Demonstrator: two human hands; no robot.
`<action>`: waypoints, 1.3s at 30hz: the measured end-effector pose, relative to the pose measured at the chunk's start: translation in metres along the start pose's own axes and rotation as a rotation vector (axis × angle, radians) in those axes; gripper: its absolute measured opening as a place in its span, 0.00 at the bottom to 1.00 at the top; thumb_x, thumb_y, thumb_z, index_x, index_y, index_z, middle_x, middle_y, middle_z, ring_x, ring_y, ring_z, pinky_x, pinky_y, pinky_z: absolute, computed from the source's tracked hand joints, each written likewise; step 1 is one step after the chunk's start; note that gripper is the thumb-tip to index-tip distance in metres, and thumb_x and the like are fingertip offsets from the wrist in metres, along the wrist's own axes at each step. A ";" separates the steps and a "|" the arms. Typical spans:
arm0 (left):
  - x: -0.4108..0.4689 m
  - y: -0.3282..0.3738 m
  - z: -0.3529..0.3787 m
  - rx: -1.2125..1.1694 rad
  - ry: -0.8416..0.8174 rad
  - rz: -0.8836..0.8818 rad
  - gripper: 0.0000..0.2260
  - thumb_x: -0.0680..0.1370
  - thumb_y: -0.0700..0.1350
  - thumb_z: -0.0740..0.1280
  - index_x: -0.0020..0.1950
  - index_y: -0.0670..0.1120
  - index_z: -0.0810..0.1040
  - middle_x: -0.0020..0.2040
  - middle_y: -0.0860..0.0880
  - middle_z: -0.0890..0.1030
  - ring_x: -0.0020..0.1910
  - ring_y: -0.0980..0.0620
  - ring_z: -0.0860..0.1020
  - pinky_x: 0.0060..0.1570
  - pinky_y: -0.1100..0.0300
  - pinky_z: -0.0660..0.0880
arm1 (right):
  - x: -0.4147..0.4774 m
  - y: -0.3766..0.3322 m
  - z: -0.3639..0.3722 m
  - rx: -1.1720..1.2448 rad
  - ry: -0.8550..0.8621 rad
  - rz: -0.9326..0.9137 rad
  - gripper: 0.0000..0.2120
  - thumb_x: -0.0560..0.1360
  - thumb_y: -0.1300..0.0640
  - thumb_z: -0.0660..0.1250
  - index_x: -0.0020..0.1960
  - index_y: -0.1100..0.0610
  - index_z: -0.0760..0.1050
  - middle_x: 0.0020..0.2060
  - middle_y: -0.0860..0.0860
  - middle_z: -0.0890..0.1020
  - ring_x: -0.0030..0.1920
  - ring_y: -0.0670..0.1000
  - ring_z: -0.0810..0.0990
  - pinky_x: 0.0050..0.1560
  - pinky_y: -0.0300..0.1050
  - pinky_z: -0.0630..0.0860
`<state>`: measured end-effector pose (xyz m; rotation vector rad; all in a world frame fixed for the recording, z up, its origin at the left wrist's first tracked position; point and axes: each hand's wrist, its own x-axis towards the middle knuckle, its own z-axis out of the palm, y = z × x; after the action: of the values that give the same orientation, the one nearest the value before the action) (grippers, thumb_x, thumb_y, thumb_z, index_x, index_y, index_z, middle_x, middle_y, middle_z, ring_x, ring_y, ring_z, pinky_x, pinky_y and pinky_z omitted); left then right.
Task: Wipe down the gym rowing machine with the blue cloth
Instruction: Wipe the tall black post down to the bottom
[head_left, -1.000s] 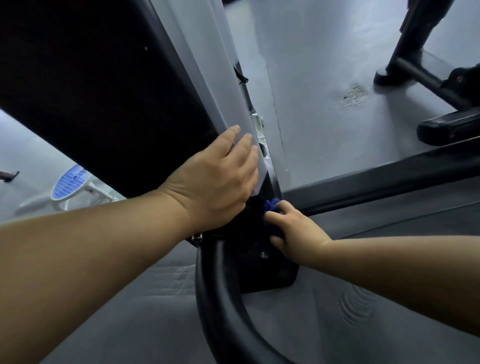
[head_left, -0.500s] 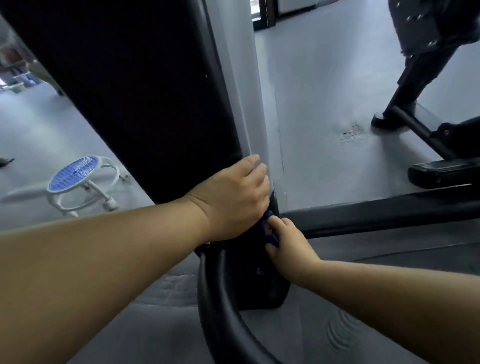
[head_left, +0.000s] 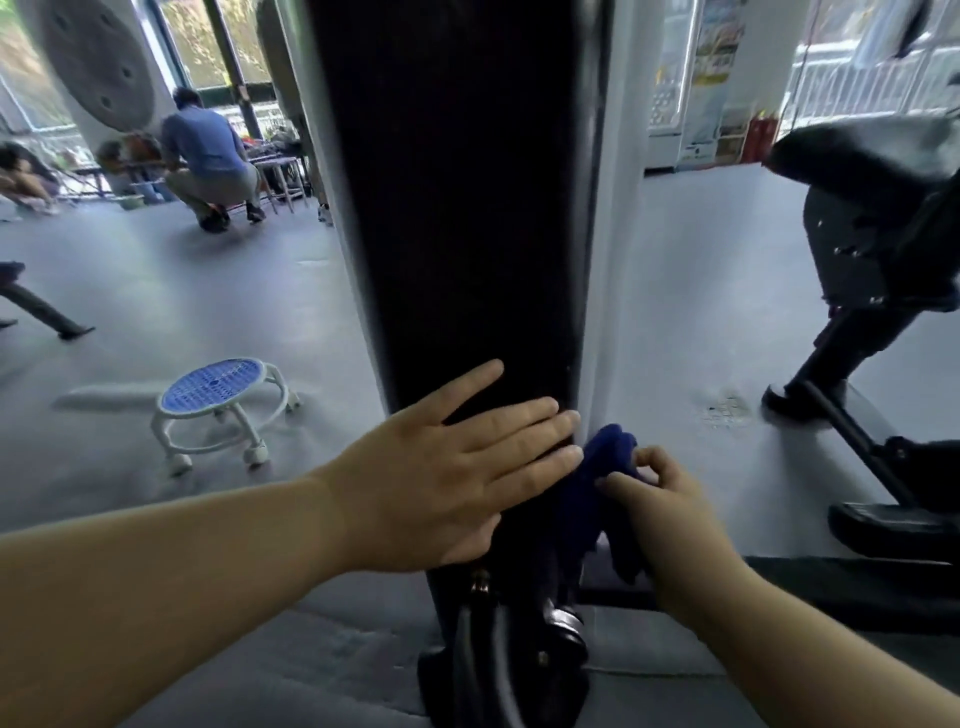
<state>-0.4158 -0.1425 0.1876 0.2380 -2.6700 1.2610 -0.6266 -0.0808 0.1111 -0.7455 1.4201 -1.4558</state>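
The rowing machine's tall black upright (head_left: 467, 208) with a pale grey edge fills the middle of the head view. My left hand (head_left: 447, 467) rests flat on its lower front, fingers straight and spread. Just to the right, my right hand (head_left: 660, 504) grips the blue cloth (head_left: 608, 457) and holds it against the upright's right side near the base. Part of the cloth hangs down under my fingers. The black base and curved bar (head_left: 498, 670) sit below both hands.
A small white wheeled stool with a blue seat (head_left: 218, 405) stands on the grey floor to the left. Another black exercise machine (head_left: 878, 291) is at the right. A person (head_left: 208, 156) crouches in the far left background.
The view has tilted up, showing more of the room. My left hand has spread flat on the black face. My right hand has risen along the right edge, exposing more cloth.
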 end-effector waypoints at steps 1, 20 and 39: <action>0.003 -0.005 -0.005 -0.036 0.050 -0.038 0.34 0.75 0.55 0.63 0.78 0.45 0.60 0.77 0.43 0.64 0.76 0.44 0.62 0.76 0.43 0.53 | -0.011 -0.023 0.005 0.075 -0.003 -0.038 0.05 0.76 0.68 0.64 0.49 0.60 0.73 0.41 0.59 0.81 0.33 0.54 0.81 0.26 0.42 0.75; 0.064 -0.163 -0.128 -0.312 0.661 -0.371 0.13 0.78 0.51 0.67 0.60 0.47 0.74 0.56 0.54 0.72 0.52 0.52 0.70 0.56 0.55 0.69 | -0.088 -0.259 0.033 -0.160 0.025 -0.585 0.16 0.78 0.66 0.61 0.46 0.50 0.83 0.48 0.48 0.85 0.52 0.48 0.83 0.55 0.55 0.81; 0.067 -0.212 -0.116 0.019 0.564 0.052 0.11 0.78 0.52 0.66 0.48 0.49 0.85 0.68 0.49 0.76 0.69 0.47 0.73 0.69 0.50 0.67 | -0.048 -0.414 0.061 -1.522 0.249 -1.743 0.21 0.84 0.53 0.51 0.76 0.48 0.64 0.79 0.54 0.58 0.79 0.59 0.54 0.72 0.64 0.62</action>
<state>-0.4236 -0.1904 0.4337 -0.1666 -2.1902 1.1543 -0.6377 -0.1073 0.5311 -3.4321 1.9559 -1.1073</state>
